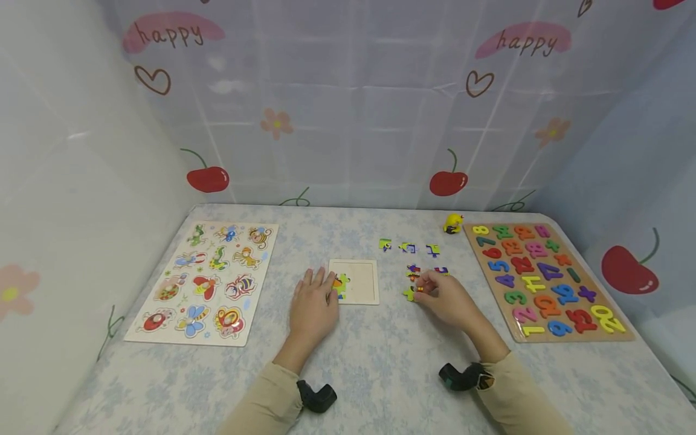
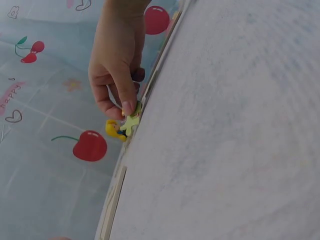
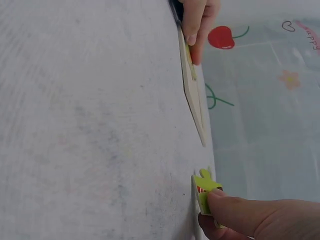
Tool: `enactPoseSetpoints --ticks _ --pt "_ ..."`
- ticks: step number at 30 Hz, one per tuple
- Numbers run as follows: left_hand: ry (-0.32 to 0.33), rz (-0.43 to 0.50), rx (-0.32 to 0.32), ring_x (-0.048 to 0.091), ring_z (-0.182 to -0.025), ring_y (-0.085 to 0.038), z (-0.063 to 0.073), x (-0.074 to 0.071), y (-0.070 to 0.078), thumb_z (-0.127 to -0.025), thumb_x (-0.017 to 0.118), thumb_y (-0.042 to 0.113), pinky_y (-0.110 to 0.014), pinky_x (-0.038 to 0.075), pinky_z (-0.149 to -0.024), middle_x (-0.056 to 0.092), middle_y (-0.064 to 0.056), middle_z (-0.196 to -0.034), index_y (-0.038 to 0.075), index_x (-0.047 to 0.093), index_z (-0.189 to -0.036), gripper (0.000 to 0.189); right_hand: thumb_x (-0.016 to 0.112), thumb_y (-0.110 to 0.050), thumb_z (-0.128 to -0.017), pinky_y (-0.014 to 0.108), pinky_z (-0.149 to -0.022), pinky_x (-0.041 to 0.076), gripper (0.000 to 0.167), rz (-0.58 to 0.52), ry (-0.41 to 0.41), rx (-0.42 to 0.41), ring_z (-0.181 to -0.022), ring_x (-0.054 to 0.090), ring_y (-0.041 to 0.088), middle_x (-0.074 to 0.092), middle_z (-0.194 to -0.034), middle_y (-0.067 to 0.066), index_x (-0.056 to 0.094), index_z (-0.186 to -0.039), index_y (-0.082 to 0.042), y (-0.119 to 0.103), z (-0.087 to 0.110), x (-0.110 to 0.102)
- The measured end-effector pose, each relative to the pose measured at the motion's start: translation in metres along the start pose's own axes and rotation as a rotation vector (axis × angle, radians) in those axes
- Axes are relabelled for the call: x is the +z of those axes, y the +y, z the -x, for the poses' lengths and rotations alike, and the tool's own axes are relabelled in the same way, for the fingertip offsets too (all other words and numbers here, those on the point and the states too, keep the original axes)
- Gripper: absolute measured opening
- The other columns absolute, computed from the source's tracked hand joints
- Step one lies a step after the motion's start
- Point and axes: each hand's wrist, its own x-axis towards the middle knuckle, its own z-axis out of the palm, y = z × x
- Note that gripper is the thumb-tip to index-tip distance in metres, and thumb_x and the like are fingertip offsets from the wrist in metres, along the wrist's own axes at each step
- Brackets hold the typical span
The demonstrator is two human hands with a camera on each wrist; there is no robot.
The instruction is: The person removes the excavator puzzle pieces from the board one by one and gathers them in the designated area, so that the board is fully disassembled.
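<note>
My right hand [image 1: 447, 300] pinches a yellow-green jigsaw piece [image 1: 409, 294] between thumb and fingers; in the right wrist view the piece [image 3: 204, 190] is tilted up on edge, with a little red print. To the left, a square wooden puzzle tray [image 1: 364, 283] lies flat. My left hand [image 1: 315, 307] rests at the tray's left side, its fingers fairly straight and reaching over the edge. Beside those fingertips, inside the tray, sits a green and orange jigsaw piece [image 1: 343, 283], partly covered by the hand.
Loose jigsaw pieces [image 1: 407, 248] lie in a row behind the right hand, with more [image 1: 413, 272] close to its fingers. A yellow toy figure [image 1: 452, 223] stands at the back. An insect puzzle board [image 1: 217, 284] lies left, a number board [image 1: 535, 278] right.
</note>
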Motion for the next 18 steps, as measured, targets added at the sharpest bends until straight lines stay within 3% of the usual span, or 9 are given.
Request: enactPoseSetpoints --ticks 7,14,18 --pt "0.009 -0.01 -0.016 0.028 -0.15 -0.034 0.0009 -0.0007 0.0001 -0.098 0.052 0.029 -0.052 0.022 -0.123 0.044 -0.01 -0.154 0.015 0.059 -0.139 0.044 0.073 -0.023 -0.091 0.031 -0.068 0.04 0.013 0.065 0.014 -0.03 -0.078 0.051 0.018 0.062 -0.081 -0.001 0.063 -0.095 -0.016 0.0052 -0.0009 -0.0009" --pt "0.033 -0.028 -0.01 0.031 -0.148 -0.036 0.002 -0.0009 0.0001 -0.096 0.054 0.029 -0.054 0.025 -0.122 0.047 -0.011 -0.152 0.014 0.061 -0.137 0.045 0.074 -0.028 -0.09 0.032 -0.069 0.037 0.013 0.15 0.026 0.017 -0.087 0.046 0.019 0.061 -0.087 -0.003 0.065 -0.096 -0.021 0.0049 -0.0026 0.0011" --pt "0.032 -0.033 -0.015 0.031 -0.149 -0.035 0.0027 -0.0007 -0.001 -0.097 0.053 0.03 -0.053 0.024 -0.122 0.046 -0.009 -0.152 0.016 0.06 -0.138 0.045 0.078 -0.03 -0.086 0.033 -0.068 0.04 0.016 0.218 0.059 -0.016 -0.085 0.049 0.02 0.063 -0.088 -0.002 0.067 -0.092 -0.02 0.004 -0.0022 0.001"
